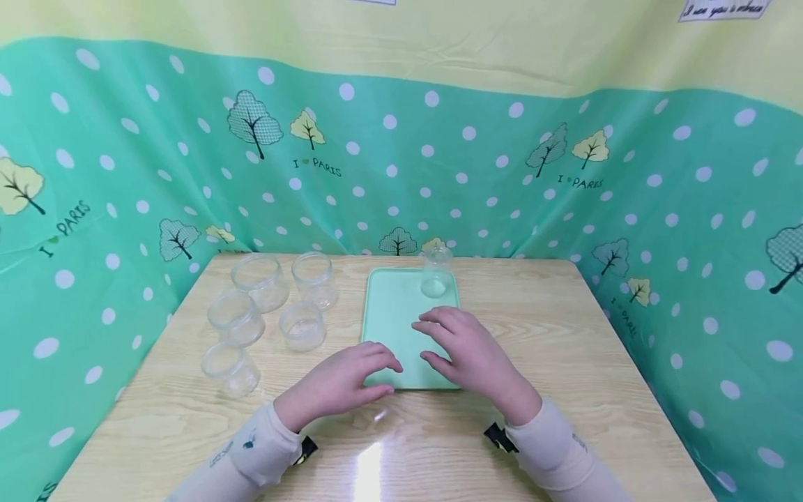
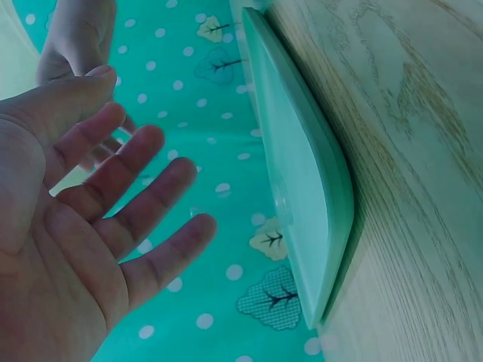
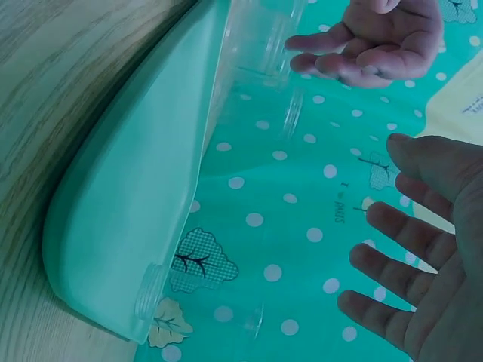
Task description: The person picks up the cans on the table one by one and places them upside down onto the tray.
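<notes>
Over the near part of a pale green tray (image 1: 392, 314), both hands hang with nothing in them. My left hand (image 1: 345, 380) is above the tray's near left corner, its fingers relaxed and spread in the left wrist view. To the right, my right hand (image 1: 470, 352) hovers above the tray's right side with fingers loosely bent and apart. A clear, see-through jar (image 1: 436, 275) with a narrower neck stands at the tray's back right corner, beyond the right hand. In the right wrist view only its base (image 3: 151, 292) shows distinctly.
Left of the tray stand several clear round containers of differing sizes, among them a wide one (image 1: 260, 282), a tall one (image 1: 316, 282), a short one (image 1: 302, 328) and a near one (image 1: 231, 369). A patterned green cloth (image 1: 401, 167) surrounds the wooden table (image 1: 539, 314).
</notes>
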Demonstrator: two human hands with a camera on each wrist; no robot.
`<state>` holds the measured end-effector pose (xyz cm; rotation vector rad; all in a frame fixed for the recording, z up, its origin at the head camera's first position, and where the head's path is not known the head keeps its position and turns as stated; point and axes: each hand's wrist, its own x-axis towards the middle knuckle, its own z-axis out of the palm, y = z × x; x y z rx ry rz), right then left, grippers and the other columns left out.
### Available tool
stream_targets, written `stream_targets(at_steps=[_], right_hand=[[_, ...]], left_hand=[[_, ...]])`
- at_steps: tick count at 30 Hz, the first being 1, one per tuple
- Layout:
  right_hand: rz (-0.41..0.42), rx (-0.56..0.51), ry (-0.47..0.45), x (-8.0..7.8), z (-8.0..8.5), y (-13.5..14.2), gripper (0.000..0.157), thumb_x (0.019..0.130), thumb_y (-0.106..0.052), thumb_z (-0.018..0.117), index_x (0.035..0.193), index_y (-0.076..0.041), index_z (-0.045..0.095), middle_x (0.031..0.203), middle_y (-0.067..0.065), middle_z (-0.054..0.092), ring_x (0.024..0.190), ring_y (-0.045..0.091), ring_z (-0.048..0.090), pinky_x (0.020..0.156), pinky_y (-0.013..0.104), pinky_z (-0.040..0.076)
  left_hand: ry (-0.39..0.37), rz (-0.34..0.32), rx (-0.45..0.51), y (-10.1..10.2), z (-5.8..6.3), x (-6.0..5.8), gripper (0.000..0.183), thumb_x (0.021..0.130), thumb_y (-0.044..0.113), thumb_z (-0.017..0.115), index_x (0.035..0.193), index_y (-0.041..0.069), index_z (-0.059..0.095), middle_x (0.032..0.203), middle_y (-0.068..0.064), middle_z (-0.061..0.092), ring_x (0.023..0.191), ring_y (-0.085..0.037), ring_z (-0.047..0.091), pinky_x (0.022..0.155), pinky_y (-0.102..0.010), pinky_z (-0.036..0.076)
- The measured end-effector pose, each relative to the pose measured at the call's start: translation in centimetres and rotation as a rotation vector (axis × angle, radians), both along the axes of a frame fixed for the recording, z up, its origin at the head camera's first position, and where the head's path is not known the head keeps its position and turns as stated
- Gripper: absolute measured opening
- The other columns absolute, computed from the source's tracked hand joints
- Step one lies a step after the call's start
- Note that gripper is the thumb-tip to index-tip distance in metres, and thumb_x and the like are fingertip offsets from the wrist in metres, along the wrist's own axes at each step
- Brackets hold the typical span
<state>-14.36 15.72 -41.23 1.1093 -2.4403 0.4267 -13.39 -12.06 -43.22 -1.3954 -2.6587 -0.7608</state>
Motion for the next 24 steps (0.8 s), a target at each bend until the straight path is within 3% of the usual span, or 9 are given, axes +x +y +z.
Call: stream_targets(at_steps=[18, 24], right_hand=[[-0.021, 0.012, -0.014, -0.1, -0.2, -0.3, 0.048, 0.090, -0.027, 0.081, 0.133, -0.015, 0.065, 0.129, 0.001, 0.065, 0.125, 0.022, 0.059, 0.107, 0.042, 0.049], [-0.028, 0.026, -0.025, -0.1, -0.3, -0.4, 0.046, 0.090, -0.027, 0.081, 0.132, -0.016, 0.066, 0.127, -0.001, 0.066, 0.122, 0.020, 0.061, 0.105, 0.041, 0.051]], left_hand=[[0.028, 0.065, -0.033, -2.0, 0.0, -0.1, 0.029, 0.093, 0.032, 0.077, 0.118, 0.020, 0.070, 0.114, 0.013, 0.065, 0.106, -0.007, 0.062, 0.091, -0.030, 0.056], [0.016, 0.104, -0.048, -3.1, 0.4, -0.3, 0.028, 0.094, 0.033, 0.076, 0.120, 0.025, 0.068, 0.116, 0.015, 0.064, 0.109, -0.005, 0.061, 0.093, -0.030, 0.055]])
